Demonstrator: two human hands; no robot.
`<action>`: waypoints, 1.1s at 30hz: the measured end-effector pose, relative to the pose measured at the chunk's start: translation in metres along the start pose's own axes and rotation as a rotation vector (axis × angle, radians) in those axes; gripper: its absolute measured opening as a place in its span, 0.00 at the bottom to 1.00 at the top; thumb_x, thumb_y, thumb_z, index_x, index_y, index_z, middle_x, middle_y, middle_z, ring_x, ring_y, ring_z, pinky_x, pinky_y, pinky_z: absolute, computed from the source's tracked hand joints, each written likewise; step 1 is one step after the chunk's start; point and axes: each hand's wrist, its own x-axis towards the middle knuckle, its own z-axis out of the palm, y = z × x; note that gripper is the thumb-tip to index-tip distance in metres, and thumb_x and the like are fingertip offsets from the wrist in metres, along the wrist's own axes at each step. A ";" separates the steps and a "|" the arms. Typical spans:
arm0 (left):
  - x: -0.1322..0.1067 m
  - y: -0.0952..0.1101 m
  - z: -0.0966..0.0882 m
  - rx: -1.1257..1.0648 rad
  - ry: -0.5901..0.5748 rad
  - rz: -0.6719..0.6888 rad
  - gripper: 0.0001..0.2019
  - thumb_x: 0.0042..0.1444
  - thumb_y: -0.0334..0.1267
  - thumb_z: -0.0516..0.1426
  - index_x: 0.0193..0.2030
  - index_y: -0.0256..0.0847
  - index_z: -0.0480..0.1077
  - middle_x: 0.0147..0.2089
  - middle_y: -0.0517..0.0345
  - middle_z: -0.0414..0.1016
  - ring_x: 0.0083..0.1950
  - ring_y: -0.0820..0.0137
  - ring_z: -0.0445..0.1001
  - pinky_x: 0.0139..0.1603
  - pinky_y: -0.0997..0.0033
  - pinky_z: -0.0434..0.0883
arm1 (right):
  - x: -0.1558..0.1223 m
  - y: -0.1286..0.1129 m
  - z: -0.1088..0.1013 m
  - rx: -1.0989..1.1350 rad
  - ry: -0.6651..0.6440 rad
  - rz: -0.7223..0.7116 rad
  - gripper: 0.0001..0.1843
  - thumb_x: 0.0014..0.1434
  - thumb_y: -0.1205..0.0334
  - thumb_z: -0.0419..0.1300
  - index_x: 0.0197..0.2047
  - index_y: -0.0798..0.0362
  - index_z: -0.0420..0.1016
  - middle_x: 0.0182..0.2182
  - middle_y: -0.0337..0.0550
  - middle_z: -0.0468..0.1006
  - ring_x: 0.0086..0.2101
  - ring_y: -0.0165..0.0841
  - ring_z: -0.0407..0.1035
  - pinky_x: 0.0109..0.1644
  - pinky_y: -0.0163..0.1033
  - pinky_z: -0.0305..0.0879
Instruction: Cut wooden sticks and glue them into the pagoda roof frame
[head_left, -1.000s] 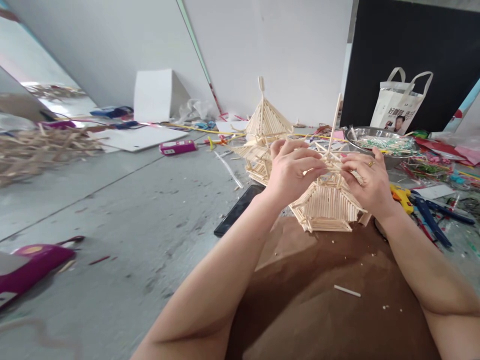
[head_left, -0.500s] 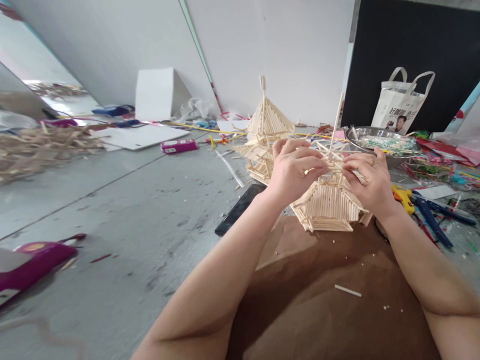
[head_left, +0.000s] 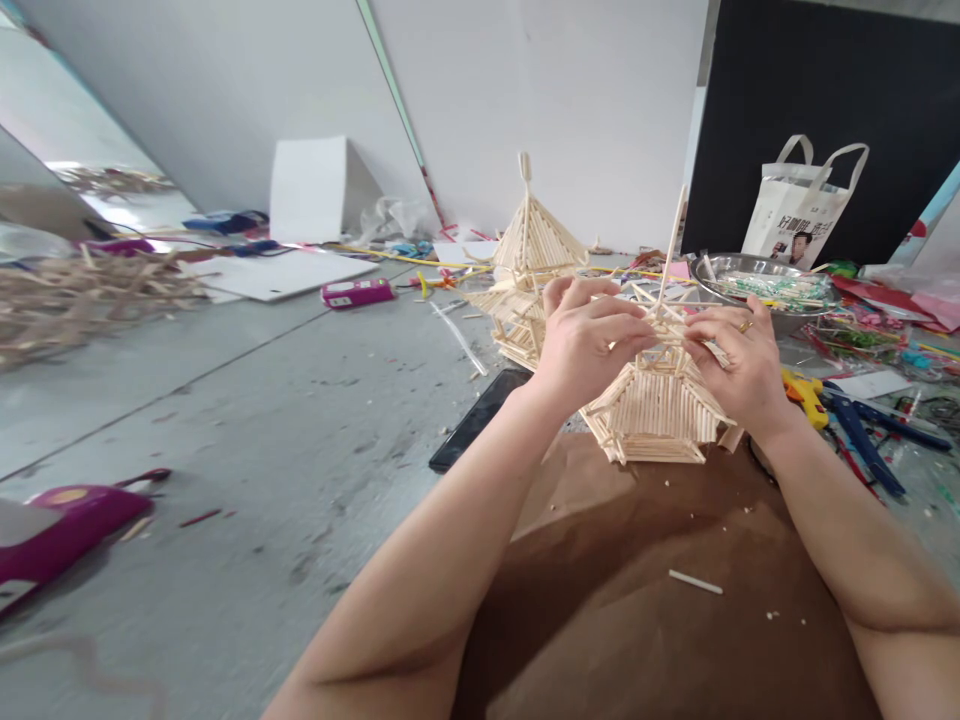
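Note:
A small roof-shaped model of thin wooden sticks (head_left: 656, 410) rests on brown cloth (head_left: 637, 580) in front of me. My left hand (head_left: 585, 345) curls its fingers around the model's top on the left. My right hand (head_left: 739, 365), a ring on one finger, pinches the top from the right. A long thin stick (head_left: 670, 250) rises upright from the top between both hands. A taller finished stick tower (head_left: 529, 260) stands just behind my left hand.
A black phone (head_left: 480, 420) lies left of the model. A metal bowl of sticks (head_left: 765, 285), a white tote bag (head_left: 806, 205), blue pliers (head_left: 862, 440) and a yellow tool (head_left: 806, 395) sit at right. Loose sticks (head_left: 82, 295) and magenta objects (head_left: 60, 530) lie on the grey floor at left.

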 end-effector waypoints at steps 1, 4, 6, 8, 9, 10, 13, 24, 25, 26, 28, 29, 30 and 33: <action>0.000 0.000 0.000 0.002 -0.001 -0.001 0.07 0.54 0.46 0.57 0.28 0.53 0.75 0.34 0.65 0.79 0.47 0.66 0.69 0.54 0.55 0.57 | 0.000 0.000 0.000 0.000 0.000 -0.001 0.05 0.59 0.60 0.54 0.32 0.48 0.69 0.34 0.36 0.78 0.39 0.32 0.72 0.60 0.49 0.49; 0.000 0.001 -0.001 0.006 -0.016 -0.005 0.06 0.54 0.45 0.57 0.29 0.54 0.75 0.34 0.66 0.79 0.47 0.66 0.69 0.55 0.55 0.57 | 0.000 0.000 0.000 0.005 0.008 -0.001 0.04 0.59 0.60 0.55 0.32 0.48 0.69 0.33 0.35 0.78 0.39 0.31 0.71 0.60 0.48 0.49; 0.000 0.001 -0.002 0.010 -0.024 -0.003 0.06 0.54 0.44 0.57 0.29 0.53 0.75 0.35 0.66 0.79 0.47 0.65 0.68 0.55 0.54 0.57 | 0.000 -0.001 0.000 0.007 0.015 0.001 0.04 0.59 0.60 0.55 0.32 0.48 0.69 0.33 0.35 0.78 0.39 0.31 0.71 0.60 0.48 0.49; 0.000 0.002 -0.002 0.017 -0.023 0.004 0.06 0.54 0.44 0.57 0.29 0.53 0.75 0.35 0.65 0.79 0.47 0.65 0.68 0.55 0.54 0.57 | 0.000 -0.001 0.000 0.001 0.013 -0.001 0.05 0.59 0.60 0.55 0.32 0.47 0.69 0.33 0.35 0.78 0.39 0.31 0.71 0.60 0.48 0.49; 0.000 0.002 -0.002 0.020 -0.019 0.009 0.07 0.54 0.44 0.57 0.29 0.53 0.75 0.35 0.65 0.79 0.48 0.65 0.68 0.55 0.54 0.57 | 0.000 -0.001 0.000 -0.005 0.011 -0.001 0.05 0.59 0.60 0.55 0.32 0.48 0.69 0.33 0.35 0.78 0.39 0.31 0.71 0.60 0.48 0.49; 0.000 0.002 -0.001 0.021 -0.015 0.014 0.07 0.55 0.44 0.57 0.29 0.53 0.75 0.35 0.65 0.79 0.48 0.65 0.68 0.55 0.54 0.57 | 0.000 -0.001 0.000 -0.012 0.009 0.000 0.05 0.59 0.60 0.54 0.32 0.48 0.69 0.33 0.35 0.78 0.39 0.32 0.71 0.59 0.48 0.49; -0.001 0.001 -0.001 0.016 -0.007 0.024 0.07 0.55 0.44 0.56 0.29 0.53 0.75 0.35 0.65 0.79 0.48 0.65 0.68 0.55 0.53 0.57 | 0.000 -0.001 0.001 -0.025 0.007 0.001 0.06 0.60 0.60 0.54 0.32 0.48 0.69 0.33 0.35 0.78 0.39 0.31 0.71 0.59 0.48 0.49; 0.000 0.002 -0.002 -0.002 -0.012 -0.026 0.07 0.52 0.46 0.59 0.33 0.48 0.73 0.35 0.63 0.78 0.49 0.65 0.69 0.55 0.57 0.56 | -0.001 0.002 0.001 -0.034 0.030 -0.025 0.05 0.59 0.59 0.55 0.32 0.48 0.68 0.32 0.34 0.78 0.39 0.31 0.71 0.60 0.48 0.47; 0.000 0.002 -0.001 0.003 -0.007 -0.030 0.07 0.52 0.46 0.59 0.34 0.48 0.73 0.34 0.63 0.78 0.49 0.66 0.69 0.55 0.58 0.56 | -0.002 0.002 0.001 -0.033 0.029 -0.025 0.05 0.59 0.60 0.55 0.32 0.48 0.68 0.33 0.34 0.78 0.39 0.31 0.71 0.60 0.48 0.47; 0.000 0.002 -0.001 0.007 -0.002 -0.031 0.06 0.52 0.45 0.60 0.34 0.47 0.73 0.34 0.63 0.78 0.49 0.66 0.69 0.55 0.58 0.56 | -0.002 0.002 0.001 -0.032 0.026 -0.025 0.04 0.59 0.60 0.55 0.32 0.48 0.68 0.33 0.34 0.78 0.39 0.31 0.71 0.60 0.49 0.47; -0.001 0.002 -0.001 0.003 0.003 -0.022 0.06 0.52 0.45 0.60 0.33 0.47 0.73 0.34 0.64 0.78 0.49 0.66 0.69 0.54 0.58 0.56 | -0.002 0.002 0.002 -0.035 0.020 -0.028 0.04 0.59 0.60 0.55 0.33 0.48 0.68 0.33 0.34 0.78 0.40 0.31 0.71 0.60 0.49 0.47; -0.001 0.002 -0.001 -0.003 0.001 -0.015 0.06 0.52 0.44 0.59 0.32 0.47 0.73 0.34 0.64 0.78 0.50 0.66 0.69 0.54 0.58 0.56 | -0.002 0.002 0.002 -0.038 0.021 -0.030 0.04 0.59 0.60 0.55 0.33 0.48 0.68 0.33 0.34 0.78 0.40 0.31 0.71 0.60 0.49 0.47; -0.001 0.002 -0.001 -0.010 -0.002 -0.009 0.06 0.53 0.44 0.59 0.32 0.47 0.73 0.35 0.64 0.78 0.50 0.66 0.69 0.54 0.58 0.56 | -0.002 0.002 0.002 -0.041 0.023 -0.031 0.04 0.59 0.60 0.55 0.33 0.48 0.68 0.33 0.34 0.78 0.40 0.31 0.71 0.60 0.49 0.47; -0.001 0.001 -0.001 -0.023 -0.001 0.007 0.05 0.54 0.43 0.58 0.30 0.48 0.73 0.35 0.65 0.79 0.50 0.66 0.68 0.54 0.58 0.55 | -0.002 0.002 0.002 -0.047 0.019 -0.033 0.04 0.60 0.60 0.55 0.33 0.48 0.68 0.33 0.34 0.78 0.40 0.31 0.71 0.60 0.48 0.47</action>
